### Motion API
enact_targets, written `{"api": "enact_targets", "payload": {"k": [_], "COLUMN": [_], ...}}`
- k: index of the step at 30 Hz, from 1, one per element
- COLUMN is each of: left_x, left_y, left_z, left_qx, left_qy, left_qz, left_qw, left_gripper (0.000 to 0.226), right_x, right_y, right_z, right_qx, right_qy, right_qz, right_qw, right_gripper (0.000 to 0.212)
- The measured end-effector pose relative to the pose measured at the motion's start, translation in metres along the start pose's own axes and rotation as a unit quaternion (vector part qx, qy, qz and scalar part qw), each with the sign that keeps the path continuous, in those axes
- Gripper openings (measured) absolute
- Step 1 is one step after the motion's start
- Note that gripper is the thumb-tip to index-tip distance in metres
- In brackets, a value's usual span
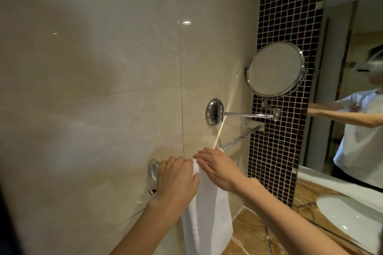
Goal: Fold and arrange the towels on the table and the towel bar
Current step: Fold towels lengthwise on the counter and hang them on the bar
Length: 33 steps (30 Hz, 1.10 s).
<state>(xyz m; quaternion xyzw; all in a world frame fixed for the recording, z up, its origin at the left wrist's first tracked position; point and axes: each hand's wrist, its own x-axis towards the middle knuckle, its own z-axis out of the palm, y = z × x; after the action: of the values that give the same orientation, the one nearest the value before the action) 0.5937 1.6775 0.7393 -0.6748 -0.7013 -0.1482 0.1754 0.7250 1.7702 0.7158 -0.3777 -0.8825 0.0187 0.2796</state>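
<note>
White towel (207, 213), folded narrow, draped over the towel bar (238, 141) on the tiled wall and hanging straight down towards the marble counter (252, 234). So this is the hanging step, and by the look of it the squaring-up part of it.

Left hand (176, 178) is at the towel's left top corner, just beside the chrome bracket (153, 168), fingers curled over and the thumb pressed into the cloth, a proper grip. Right hand (219, 168) lies across the fold on top of the bar, its fingers (204, 152) fairly straight and close together, pressing rather than pinching. The two hands nearly touch over the fold.

What next? My read: smooth the drape flat and centre it, since the towel sits hard against the left end while most of the bar runs bare to the right. That wants a gentle sideways slide with both hands, without dragging the front flap longer than the back.

Now the blind spots. The back flap is hidden entirely, so whether the two sides hang level cannot be judged. The left fingertips vanish behind the bar; possibly they hook the rail itself as well as the cloth. The towel's bottom hem is cut off by the frame edge. Pale folded cloth seems to lie along the foot of the wall mirror (352, 89) above the basin (342, 207), perhaps more towels.
</note>
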Motion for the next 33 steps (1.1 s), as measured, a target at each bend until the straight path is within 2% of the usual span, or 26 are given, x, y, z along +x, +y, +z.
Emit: {"api": "enact_targets", "payload": {"k": [9,16,18,20,23,26,29,33], "left_x": [0.006,-0.009,-0.016,-0.023,-0.041,-0.067,-0.095,-0.117], "left_y": [-0.002,0.005,0.005,0.004,0.012,0.024,0.029,0.029], "left_z": [0.002,0.000,0.009,0.020,0.036,0.053,0.089,0.146], "left_qx": [0.003,-0.026,-0.043,-0.097,-0.223,-0.325,-0.421,-0.505], "left_qy": [0.013,0.044,0.081,0.164,0.287,0.296,0.244,0.161], "left_qz": [-0.001,0.014,0.026,0.064,0.119,0.126,0.073,-0.104], "left_qw": [1.000,0.999,0.995,0.980,0.924,0.889,0.871,0.842], "left_gripper": [0.021,0.022,0.028,0.030,0.028,0.023,0.020,0.028], "right_x": [0.010,0.009,0.007,0.005,0.006,0.005,0.003,0.001], "right_y": [0.001,0.000,-0.001,-0.001,-0.003,-0.007,-0.010,-0.012], "right_z": [-0.010,-0.002,0.003,0.004,0.003,0.003,0.002,0.000], "right_qx": [-0.009,0.025,0.033,0.036,0.051,0.044,0.050,0.046], "right_qy": [-0.044,0.016,0.023,0.022,0.021,0.019,0.014,0.009], "right_qz": [-0.009,0.024,0.032,0.033,0.033,0.042,0.040,0.039], "right_qw": [0.999,0.999,0.999,0.999,0.998,0.998,0.998,0.998], "right_gripper": [0.036,0.031,0.032,0.032,0.031,0.033,0.035,0.036]}}
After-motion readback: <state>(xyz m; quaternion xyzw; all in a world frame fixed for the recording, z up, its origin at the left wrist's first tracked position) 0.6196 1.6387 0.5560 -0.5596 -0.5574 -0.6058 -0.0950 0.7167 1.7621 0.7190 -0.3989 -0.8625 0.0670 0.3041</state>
